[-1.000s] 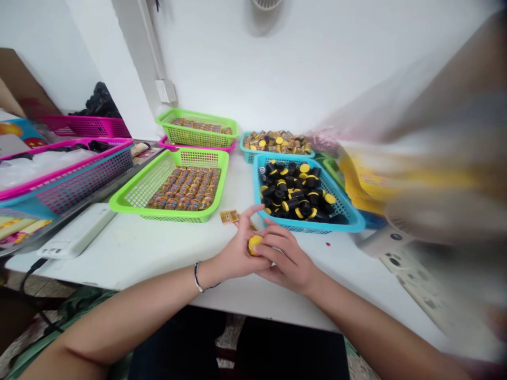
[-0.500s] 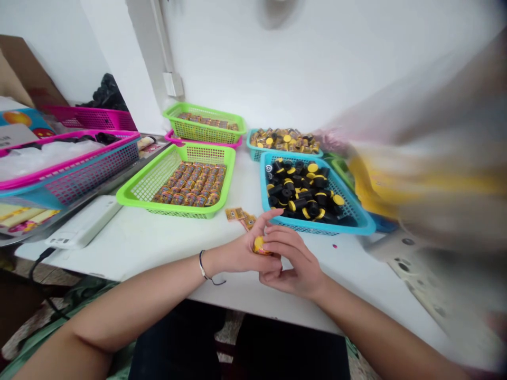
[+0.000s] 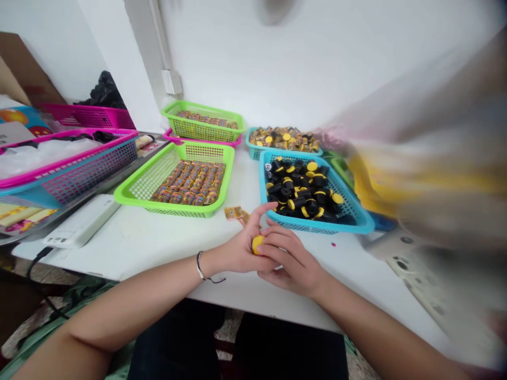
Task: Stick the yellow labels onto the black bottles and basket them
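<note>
1. The fingers of the right hand (image 3: 295,258) are curled together and closed over a round yellow cap (image 3: 257,245), which sits between the two hands. Whatever lies below the cap is hidden by the fingers.
2. The left hand (image 3: 237,253) grips the cap's other side with its thumb and lower fingers, while its index finger (image 3: 261,209) stands apart, pointing toward the far right.
3. Just beyond the fingertips, small printed labels (image 3: 233,212) lie on the white table (image 3: 158,258). A dark cord bracelet (image 3: 198,265) circles the left wrist.
4. Just far of the hands, a blue basket (image 3: 317,229) holds loose black canisters with yellow caps (image 3: 303,198).
5. To the left, a green basket (image 3: 134,198) holds rows of labelled canisters (image 3: 186,183).
6. Farther away stand a second green basket (image 3: 202,113) and a teal basket (image 3: 253,141), both filled with labelled canisters.
7. At far left lie a pink-and-blue basket (image 3: 83,174) holding plastic and a white plastic box (image 3: 81,221).
8. At right, a yellow and pale mass (image 3: 428,179) is too blurred to identify.
</note>
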A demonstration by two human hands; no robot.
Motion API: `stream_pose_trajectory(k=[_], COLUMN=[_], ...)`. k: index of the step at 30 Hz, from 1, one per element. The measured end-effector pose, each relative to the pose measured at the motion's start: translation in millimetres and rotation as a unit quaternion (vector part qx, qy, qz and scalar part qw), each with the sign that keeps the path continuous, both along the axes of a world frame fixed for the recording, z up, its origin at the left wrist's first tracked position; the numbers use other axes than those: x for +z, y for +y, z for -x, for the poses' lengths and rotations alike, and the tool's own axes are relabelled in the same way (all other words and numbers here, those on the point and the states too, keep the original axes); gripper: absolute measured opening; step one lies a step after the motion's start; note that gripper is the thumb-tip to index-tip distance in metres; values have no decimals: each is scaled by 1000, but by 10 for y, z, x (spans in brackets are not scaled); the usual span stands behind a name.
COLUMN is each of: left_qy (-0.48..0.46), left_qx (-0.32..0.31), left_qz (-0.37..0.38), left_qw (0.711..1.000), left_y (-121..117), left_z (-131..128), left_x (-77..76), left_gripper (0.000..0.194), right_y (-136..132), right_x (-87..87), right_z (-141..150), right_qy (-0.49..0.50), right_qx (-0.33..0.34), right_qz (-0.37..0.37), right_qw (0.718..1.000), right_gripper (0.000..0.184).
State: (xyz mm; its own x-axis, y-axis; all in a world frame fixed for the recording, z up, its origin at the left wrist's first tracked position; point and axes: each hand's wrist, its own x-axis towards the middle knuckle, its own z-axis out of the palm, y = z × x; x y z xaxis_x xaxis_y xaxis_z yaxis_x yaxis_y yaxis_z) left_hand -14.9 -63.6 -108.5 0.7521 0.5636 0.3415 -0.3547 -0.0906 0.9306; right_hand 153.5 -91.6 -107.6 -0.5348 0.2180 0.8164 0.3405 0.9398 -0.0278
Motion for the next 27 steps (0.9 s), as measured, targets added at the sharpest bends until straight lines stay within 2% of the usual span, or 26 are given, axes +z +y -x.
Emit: stream_pose_trajectory(k=[3, 7, 13, 15, 17, 19, 22, 24, 25, 26, 27], left_qy=[40, 56, 65, 72, 103, 161, 291, 408, 477, 540, 606], left_qx=[14, 1, 12, 50, 128, 200, 265, 329, 347, 368, 391], left_qz=[-45, -107, -109, -115, -143, -208, -306, -303, -277, -257, -243], left_qw=[998, 993, 992, 989, 976, 944, 867, 796, 759, 712, 649], left_y=[23, 54, 81, 64, 33, 9, 58, 191, 287, 397, 514], left_z=[18, 49, 33, 26, 69, 207, 631, 1011, 1203, 1381, 1538], left_x=[-23, -52, -29, 27, 150, 359, 777, 1029, 1119, 1177, 1199], left_gripper=[95, 98, 92, 84, 65, 44, 25, 29, 32, 32, 32], right_y=[-2, -24, 22, 47, 68, 88, 131, 168, 189, 210, 232], right_x=[13, 40, -5, -26, -32, -13, 60, 123, 152, 176, 194], right_z=[6, 10, -6, -24, -61, -124, -261, -359, -402, -440, -472], right_qy=[12, 19, 33, 38, 33, 29, 37, 43, 43, 40, 37], right_qx=[31, 54, 47, 20, -49, -139, -216, -262, -289, -315, -338], right_qz=[21, 32, 38, 34, 14, -30, -105, -133, -134, -127, -113], right_qw=[999, 998, 998, 998, 998, 989, 970, 955, 947, 940, 934], right_gripper=[46, 43, 45, 50, 56, 60, 59, 50, 46, 42, 37])
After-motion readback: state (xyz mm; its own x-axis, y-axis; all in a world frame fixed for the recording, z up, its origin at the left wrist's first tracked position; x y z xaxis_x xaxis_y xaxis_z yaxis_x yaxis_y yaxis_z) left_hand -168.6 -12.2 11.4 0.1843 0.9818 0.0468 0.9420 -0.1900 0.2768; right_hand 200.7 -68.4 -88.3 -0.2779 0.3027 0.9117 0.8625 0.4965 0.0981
